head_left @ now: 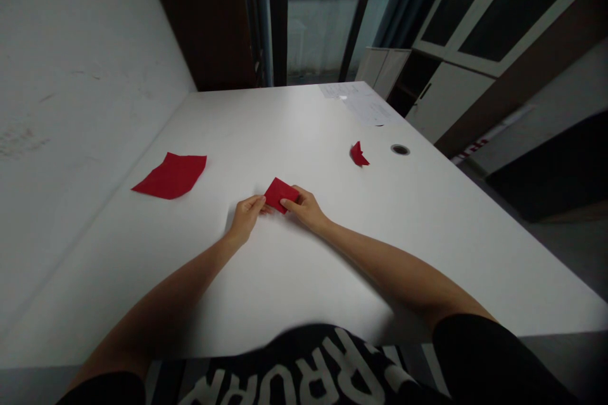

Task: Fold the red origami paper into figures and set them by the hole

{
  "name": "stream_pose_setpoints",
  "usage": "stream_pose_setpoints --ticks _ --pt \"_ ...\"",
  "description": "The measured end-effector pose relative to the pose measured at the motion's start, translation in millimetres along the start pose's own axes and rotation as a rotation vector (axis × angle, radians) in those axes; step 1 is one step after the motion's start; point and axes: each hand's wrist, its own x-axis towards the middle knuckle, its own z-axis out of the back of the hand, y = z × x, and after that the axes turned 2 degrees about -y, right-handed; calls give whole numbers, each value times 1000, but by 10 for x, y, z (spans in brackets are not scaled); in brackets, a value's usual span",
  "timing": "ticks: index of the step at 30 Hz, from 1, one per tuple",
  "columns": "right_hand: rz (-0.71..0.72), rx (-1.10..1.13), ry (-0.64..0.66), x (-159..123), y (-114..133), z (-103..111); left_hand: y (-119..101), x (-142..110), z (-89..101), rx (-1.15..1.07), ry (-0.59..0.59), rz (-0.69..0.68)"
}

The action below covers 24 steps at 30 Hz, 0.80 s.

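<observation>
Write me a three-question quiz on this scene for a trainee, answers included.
1. True or false: the left hand and the right hand both touch the same red paper.

2. Fill in: the larger red sheet lies to the person's ____ of both hands.

3. Which is nearest the round hole?
A) larger red sheet
B) small folded piece
C) left hand

Key: 1. True; 2. left; 3. B

Right hand (308, 209) partly hidden behind red paper (278, 191), far white papers (368, 109) illegible
</observation>
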Motion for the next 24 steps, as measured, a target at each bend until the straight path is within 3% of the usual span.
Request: stream_pose_setpoints --ticks 4,7,11,16,24 --pt "12 -44 9 -11 -16 5 39 12 19 67 14 -50" --pt "93 -229 -2 -23 14 24 45 31 47 146 -4 -126" --pt "361 -596 25 -45 91 50 5 36 69 192 -36 -205" --pt "643 -956 127 -42 94 87 -40 11 44 103 -2 -152" --pt "708 -1275 179 -11 84 115 -58 7 29 -46 163 -104"
